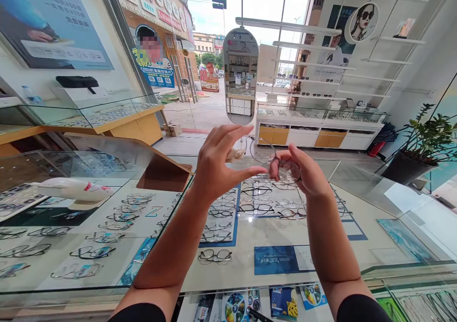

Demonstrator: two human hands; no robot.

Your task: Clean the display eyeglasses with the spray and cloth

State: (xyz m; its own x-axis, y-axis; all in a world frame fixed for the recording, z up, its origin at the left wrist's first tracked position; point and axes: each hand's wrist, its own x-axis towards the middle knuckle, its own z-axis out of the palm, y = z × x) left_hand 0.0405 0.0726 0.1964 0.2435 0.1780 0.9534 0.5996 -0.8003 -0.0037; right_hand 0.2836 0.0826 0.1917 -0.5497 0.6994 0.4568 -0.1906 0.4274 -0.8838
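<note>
A pair of round, thin-rimmed eyeglasses (263,150) hangs in the air above the glass display counter, tilted, one lens higher than the other. My right hand (302,169) is closed on the frame around the bridge and the lower lens. To its left, my left hand (223,157) is held with thumb and fingers spread wide, the thumb tip close to the glasses. Whether that thumb touches the frame I cannot tell. Beneath both hands, rows of eyeglasses (256,209) lie inside the counter, and a single pair (214,256) sits nearer to me.
An oval mirror (241,74) stands beyond my hands. At left are a brown wooden piece (164,169) and a white rocket-shaped object (71,188) on the glass. A blue leaflet (276,260) lies in front. A potted plant (424,141) stands at right, near a far display cabinet (303,137).
</note>
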